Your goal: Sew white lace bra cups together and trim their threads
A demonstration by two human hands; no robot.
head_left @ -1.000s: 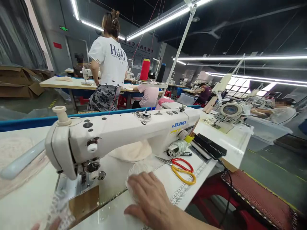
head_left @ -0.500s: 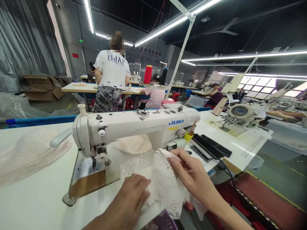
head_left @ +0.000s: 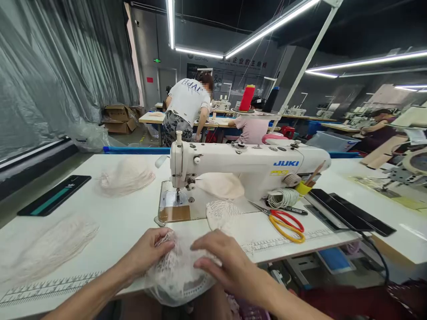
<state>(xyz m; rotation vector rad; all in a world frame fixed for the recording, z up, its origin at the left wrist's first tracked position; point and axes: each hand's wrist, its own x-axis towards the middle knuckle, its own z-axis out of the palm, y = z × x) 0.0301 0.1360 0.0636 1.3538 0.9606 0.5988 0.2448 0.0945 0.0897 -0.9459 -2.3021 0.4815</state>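
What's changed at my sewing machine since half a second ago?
The lace piece moved left relative to the sewing machine. Your left hand now pinches it; your right hand has loosened its grip. The co-worker in white bent forward. The machine stayed put.

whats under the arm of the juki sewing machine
In the gap below the sewing machine arm, a cream fabric piece shows; a white lace piece lies in front of it. The arm covers the cream fabric's far part, and anything beneath it is hidden.
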